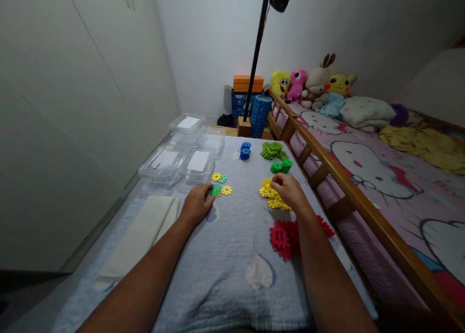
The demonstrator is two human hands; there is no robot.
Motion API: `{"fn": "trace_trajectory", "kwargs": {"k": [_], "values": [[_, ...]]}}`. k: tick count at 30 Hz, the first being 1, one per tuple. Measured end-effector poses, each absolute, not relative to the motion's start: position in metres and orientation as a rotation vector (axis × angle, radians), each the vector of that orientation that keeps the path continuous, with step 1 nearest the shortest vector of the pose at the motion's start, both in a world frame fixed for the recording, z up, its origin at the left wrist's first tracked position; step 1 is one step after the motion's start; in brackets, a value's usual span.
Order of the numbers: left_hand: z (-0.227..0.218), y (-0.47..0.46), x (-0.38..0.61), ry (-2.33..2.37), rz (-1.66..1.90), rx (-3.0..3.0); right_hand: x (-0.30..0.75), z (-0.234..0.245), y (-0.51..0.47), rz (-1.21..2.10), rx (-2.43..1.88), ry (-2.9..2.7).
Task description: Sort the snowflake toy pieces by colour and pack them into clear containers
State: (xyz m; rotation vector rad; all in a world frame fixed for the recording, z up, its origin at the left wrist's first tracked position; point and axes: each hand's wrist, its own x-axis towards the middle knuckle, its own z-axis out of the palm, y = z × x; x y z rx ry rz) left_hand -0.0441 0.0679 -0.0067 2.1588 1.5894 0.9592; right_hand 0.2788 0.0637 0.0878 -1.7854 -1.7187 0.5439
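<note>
My left hand (197, 203) rests on the cloth, its thumb and fingers closed at the edge of a green snowflake disc (216, 190). Around that disc lie a few yellow snowflake discs (226, 190) and another green one (223, 179). On the right, my right hand (289, 190) pinches at the back edge of a pile of yellow discs (269, 192), fingertips on a yellow disc. Part of this pile is covered by the hand. Behind it sits a stack of green discs (282, 166). Red toothed pieces (281, 239) lie nearer, partly hidden under my right forearm.
Clear lidded plastic boxes (162, 162) stand at the back left. A folded cream cloth (140, 236) lies in front of them. Blue discs (245, 151) and light-green discs (272, 150) sit at the far end. A wooden bed rail (327, 166) borders the right side.
</note>
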Motion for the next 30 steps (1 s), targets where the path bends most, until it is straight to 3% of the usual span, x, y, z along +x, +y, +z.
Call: {"fn": "trace_trajectory", "kwargs": {"k": [10, 20, 30], "values": [[-0.007, 0.07, -0.044, 1.597, 0.955, 2.172, 0.365, 0.066, 0.067, 0.74, -1.84, -1.118], [-0.006, 0.069, -0.043, 1.609, 0.919, 2.176, 0.372, 0.04, 0.069, 0.642, -1.956, -1.213], [-0.005, 0.069, -0.043, 1.615, 0.898, 2.18, 0.352, 0.083, 0.057, 0.392, -1.891, -1.448]]}}
